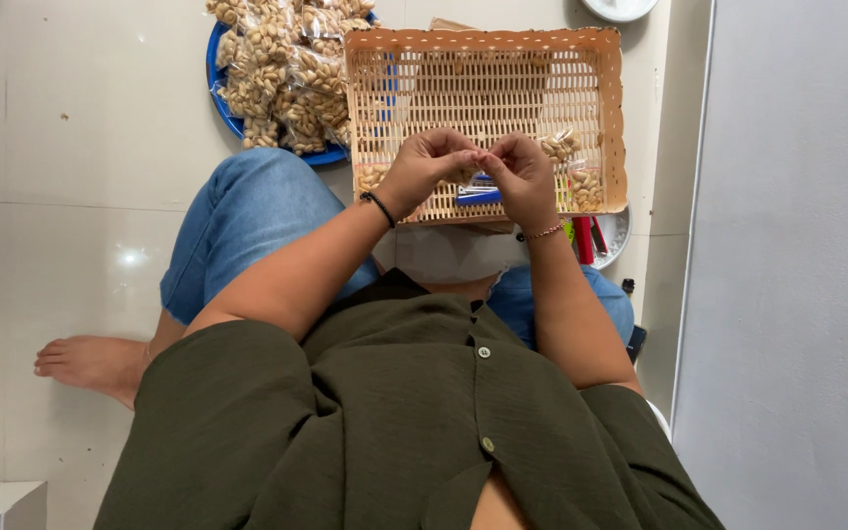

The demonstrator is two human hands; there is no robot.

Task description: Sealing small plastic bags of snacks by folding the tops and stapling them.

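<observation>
Both hands, left (pixel 429 169) and right (pixel 522 177), pinch one small bag (pixel 473 179) over the basket (pixel 612 118). Many full nut bags (pixel 282 74) sit on the blue plate (pixel 216 83); few lie in the basket.

We cannot tell what the left hand (pixel 424 167) and right hand (pixel 522 172) pinch between them; their fingers (pixel 463 155) cover it. The woven basket (pixel 612 118) hides part of the blue tray (pixel 220 93) and most of the red and blue items (pixel 583 238) beneath. The white dish (pixel 618 8) and the packets of nuts (pixel 277 69) are cut off by the top edge.
</observation>
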